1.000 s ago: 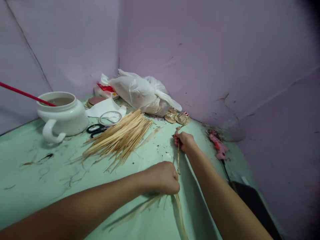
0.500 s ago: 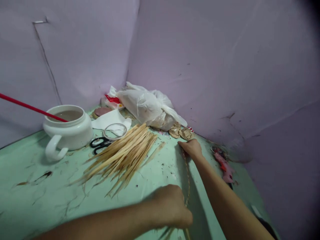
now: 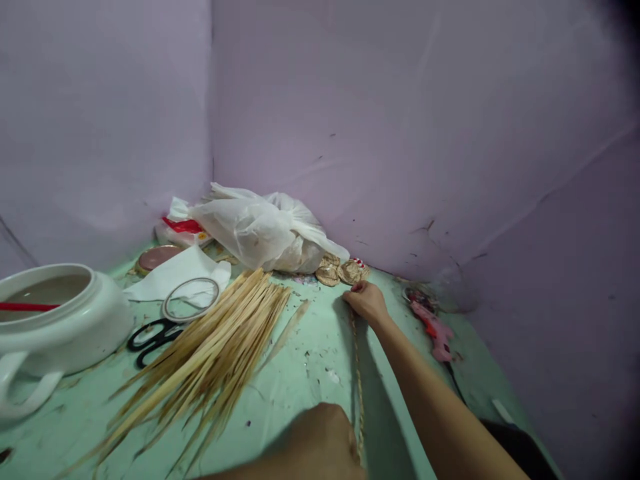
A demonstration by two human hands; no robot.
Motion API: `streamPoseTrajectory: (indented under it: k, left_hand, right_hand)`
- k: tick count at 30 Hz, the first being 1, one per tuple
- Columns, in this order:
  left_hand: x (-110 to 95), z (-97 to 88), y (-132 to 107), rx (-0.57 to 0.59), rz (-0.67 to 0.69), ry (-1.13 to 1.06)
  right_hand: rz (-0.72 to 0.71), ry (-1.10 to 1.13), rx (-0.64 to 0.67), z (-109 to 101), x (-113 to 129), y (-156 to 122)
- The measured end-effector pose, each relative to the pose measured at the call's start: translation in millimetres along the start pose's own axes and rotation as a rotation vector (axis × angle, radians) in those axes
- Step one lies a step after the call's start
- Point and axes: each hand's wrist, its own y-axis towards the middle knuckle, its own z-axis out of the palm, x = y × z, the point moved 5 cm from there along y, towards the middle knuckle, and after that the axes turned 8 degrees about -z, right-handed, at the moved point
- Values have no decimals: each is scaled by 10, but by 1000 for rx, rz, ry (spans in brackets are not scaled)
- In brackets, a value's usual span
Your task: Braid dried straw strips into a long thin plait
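Note:
A thin braided straw cord (image 3: pixel 358 373) runs lengthwise between my two hands over the green tabletop. Its far end is pinched in the closed fingers of my right hand (image 3: pixel 367 301), close to the golden woven discs (image 3: pixel 340 271). At the bottom edge my left hand (image 3: pixel 325 440) is a fist around the nearer stretch of the cord; its fingers are partly hidden. To the left lies a fanned bundle of dry straw strips (image 3: pixel 220 360).
On the left stand a white pot (image 3: pixel 95 327) with a red stick, black-handled scissors (image 3: pixel 150 340) and a tape ring (image 3: pixel 189 300). A white plastic bag (image 3: pixel 265 230) rests against the wall. A pink glue gun (image 3: pixel 434 330) lies on the right.
The view has turned to the right and tilted, so the pot has slid leftward. My left hand is lower in the frame; my right hand still pinches the cord.

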Motion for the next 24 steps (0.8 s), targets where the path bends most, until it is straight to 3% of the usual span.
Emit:
streamPoseTrajectory:
  k: [5, 9, 13, 16, 24]
  left_hand:
    - [66, 31, 34, 13, 20, -91]
    - [89, 48, 44, -29, 46, -153]
    - [12, 9, -50, -84, 98, -120]
    - [-50, 0, -99, -29, 127, -101]
    - [-19, 22, -26, 16, 125, -110]
  right_hand:
    - [173, 461, 114, 91, -81, -58]
    - [38, 597, 233, 42, -113, -128]
    - [-389, 171, 95, -178, -94, -104]
    - [-619, -103, 160, -167, 12, -65]
    - [-632, -340, 374, 34, 258, 163]
